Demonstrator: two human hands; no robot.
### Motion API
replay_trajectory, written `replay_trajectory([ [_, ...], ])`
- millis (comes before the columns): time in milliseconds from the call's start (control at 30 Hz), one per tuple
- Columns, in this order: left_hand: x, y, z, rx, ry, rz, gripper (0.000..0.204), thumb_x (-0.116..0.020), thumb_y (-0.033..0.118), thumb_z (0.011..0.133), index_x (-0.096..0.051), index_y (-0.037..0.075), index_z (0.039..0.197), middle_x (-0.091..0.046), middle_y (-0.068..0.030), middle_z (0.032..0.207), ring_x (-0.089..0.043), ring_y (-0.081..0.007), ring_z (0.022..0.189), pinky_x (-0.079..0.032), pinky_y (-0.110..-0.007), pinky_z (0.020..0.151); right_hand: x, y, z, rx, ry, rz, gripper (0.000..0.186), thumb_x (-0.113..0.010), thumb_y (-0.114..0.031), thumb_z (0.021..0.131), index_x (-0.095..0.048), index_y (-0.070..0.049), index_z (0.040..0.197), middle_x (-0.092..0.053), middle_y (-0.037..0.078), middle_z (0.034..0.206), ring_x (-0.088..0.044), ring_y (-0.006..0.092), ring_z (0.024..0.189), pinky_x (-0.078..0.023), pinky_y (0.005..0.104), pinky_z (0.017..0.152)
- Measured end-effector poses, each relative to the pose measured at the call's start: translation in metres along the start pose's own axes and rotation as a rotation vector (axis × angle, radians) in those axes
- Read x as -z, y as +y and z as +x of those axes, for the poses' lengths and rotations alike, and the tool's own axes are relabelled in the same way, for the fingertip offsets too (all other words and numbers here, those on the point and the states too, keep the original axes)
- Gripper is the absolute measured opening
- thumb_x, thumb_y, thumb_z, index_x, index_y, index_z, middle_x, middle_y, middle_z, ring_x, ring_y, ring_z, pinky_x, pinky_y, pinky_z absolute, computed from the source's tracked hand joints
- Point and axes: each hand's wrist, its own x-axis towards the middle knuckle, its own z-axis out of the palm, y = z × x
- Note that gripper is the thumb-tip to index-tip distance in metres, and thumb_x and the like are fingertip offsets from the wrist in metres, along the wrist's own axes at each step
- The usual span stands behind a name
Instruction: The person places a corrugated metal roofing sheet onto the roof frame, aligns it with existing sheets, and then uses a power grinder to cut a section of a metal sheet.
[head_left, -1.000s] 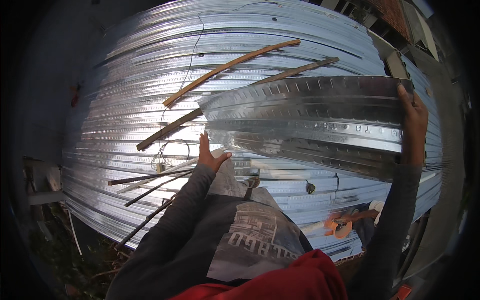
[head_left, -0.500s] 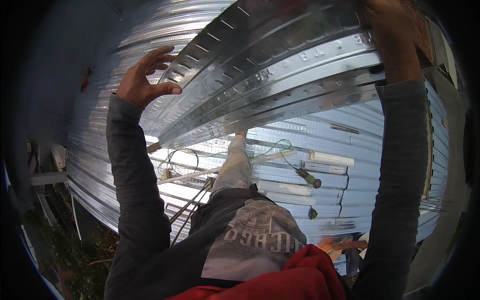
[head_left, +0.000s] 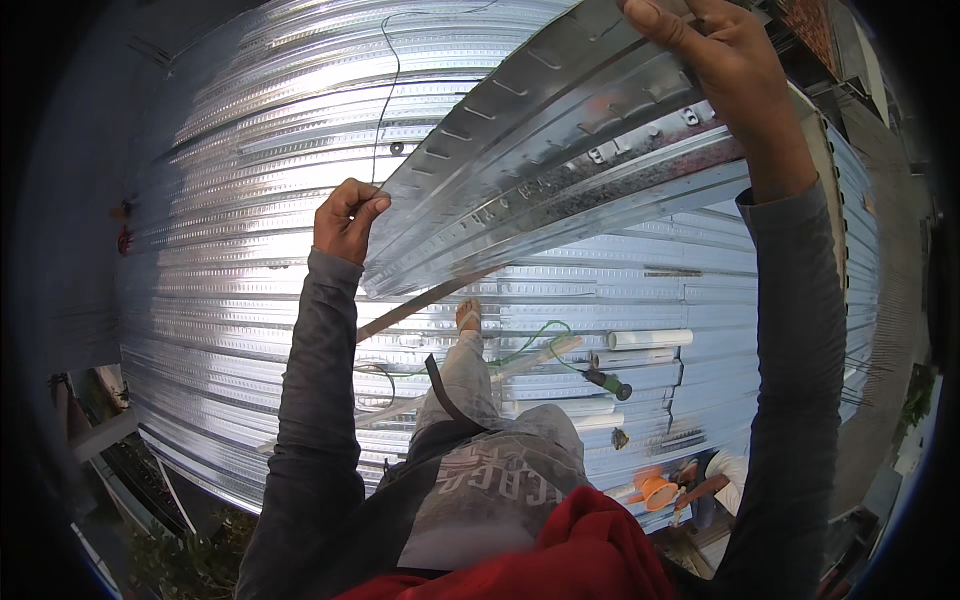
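A long ribbed, silvery metal sheet [head_left: 540, 170] slants across the upper middle, raised over the decking. My right hand [head_left: 715, 75] grips its upper right end, thumb over the near face. My left hand [head_left: 350, 215] is closed on the sheet's edge near its lower left end, thumb and fingers pinched together. A wooden plank [head_left: 405, 315] lies on the decking below that end, partly hidden by my left arm. My bare foot [head_left: 468, 315] stands beside the plank, below the sheet.
Corrugated metal decking [head_left: 240, 260] spreads around me, with a thin cord [head_left: 393, 80], a green grinder [head_left: 607, 383], white pipes [head_left: 650, 339] and loose strips. At the lower right a co-worker [head_left: 715, 485] is beside an orange object [head_left: 655, 490]. The decking's edge [head_left: 850, 290] runs down the right.
The sheet's right end has risen and swung leftward, so it now slants. My left hand, earlier open, moved up-left, then slightly down, and has closed on the edge. My foot has come into view.
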Motion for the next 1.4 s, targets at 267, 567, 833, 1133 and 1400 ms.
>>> replay_trajectory([
  [267, -0.016, -0.012, 0.210, -0.184, -0.074, 0.367, 0.060, -0.081, 0.039, 0.080, -0.061, 0.012, 0.130, -0.063, -0.0169, 0.122, -0.056, -0.0290, 0.120, -0.043, -0.040, 0.106, 0.026, 0.065, 0.014, -0.339, 0.280, -0.030, 0.052, -0.072, -0.043, 0.090, -0.070, 0.004, 0.114, -0.071, 0.005, 0.098, -0.063, 0.0104, 0.088, -0.046, 0.0226, 0.079],
  [567, -0.188, -0.164, 0.043, 1.040, 0.434, -0.367, 0.080, -0.062, 0.053, 0.091, -0.040, 0.000, 0.145, -0.052, -0.0258, 0.136, -0.055, -0.0379, 0.118, -0.046, -0.043, 0.099, -0.022, 0.184, -0.010, -0.727, 0.618, 0.128, 0.044, -0.074, -0.033, 0.090, -0.071, 0.003, 0.116, -0.071, 0.013, 0.110, -0.062, 0.0196, 0.100, -0.044, 0.0311, 0.090],
  [833, -0.412, -0.108, -0.058, 1.503, 0.171, -1.353, 0.113, -0.054, 0.081, 0.081, -0.014, 0.009, 0.158, -0.031, -0.0224, 0.155, -0.040, -0.0489, 0.133, -0.036, -0.058, 0.108, -0.037, 0.180, 0.009, -0.559, 0.495, -0.302, 0.041, -0.072, -0.045, 0.088, -0.073, -0.004, 0.084, -0.065, 0.010, 0.073, -0.058, 0.0222, 0.069, -0.045, 0.0370, 0.069],
  [1133, -0.515, -0.037, -0.011, 1.457, 0.117, -1.896, 0.110, -0.055, 0.079, 0.082, -0.009, 0.015, 0.159, -0.018, -0.0172, 0.162, -0.026, -0.0469, 0.144, -0.030, -0.057, 0.114, -0.005, 0.139, 0.050, -0.408, 0.330, -0.575, 0.043, -0.070, -0.046, 0.087, -0.070, -0.004, 0.080, -0.061, 0.009, 0.065, -0.053, 0.0250, 0.064, -0.043, 0.0374, 0.065],
  [1400, -0.563, -0.018, 0.016, 1.493, 0.287, -2.381, 0.093, -0.057, 0.066, 0.090, -0.017, 0.014, 0.156, -0.026, -0.0181, 0.157, -0.030, -0.0409, 0.145, -0.030, -0.059, 0.116, 0.086, 0.193, 0.034, -0.573, 0.469, -0.292, 0.041, -0.075, -0.037, 0.088, -0.074, 0.003, 0.097, -0.070, 0.011, 0.089, -0.061, 0.0184, 0.084, -0.047, 0.0343, 0.078],
])
